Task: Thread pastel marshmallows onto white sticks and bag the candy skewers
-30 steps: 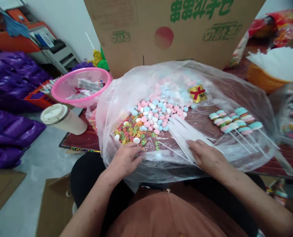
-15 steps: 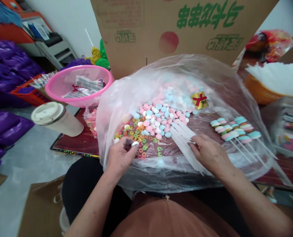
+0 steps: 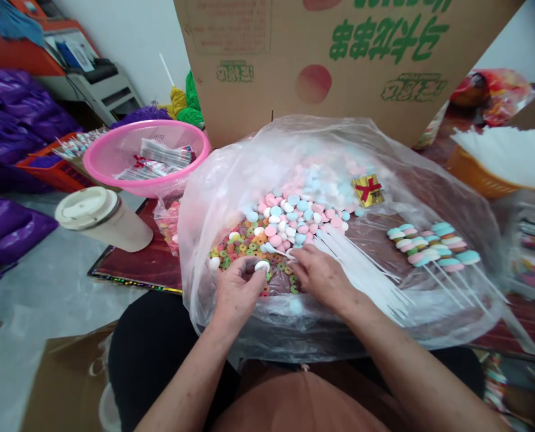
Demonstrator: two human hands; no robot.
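Observation:
My left hand [image 3: 244, 288] pinches a white marshmallow [image 3: 262, 266] between thumb and fingers, over the edge of a pile of small coloured cereal rings [image 3: 244, 243]. Just to its right, my right hand [image 3: 323, 273] is closed on a thin white stick [image 3: 277, 251], which points left toward the marshmallow; the two are apart. Behind the hands lies a heap of pink, blue and white marshmallows [image 3: 289, 222]. A bundle of white sticks [image 3: 361, 270] is fanned out beside my right hand. Several finished marshmallow skewers [image 3: 433, 243] lie at the right.
A clear plastic bag [image 3: 231, 174] surrounds the sweets, with a gold packet [image 3: 368, 190] in it. A large carton [image 3: 271, 60] stands behind. On the left are a pink basket [image 3: 100, 159] and a lidded cup [image 3: 127, 228]; on the right, an orange basket [image 3: 478, 171] of white sticks.
My right hand has moved left from the stick bundle, now with one stick, close to my left hand. The bundle lies loose and spread. My left hand has shifted slightly right, still holding the marshmallow.

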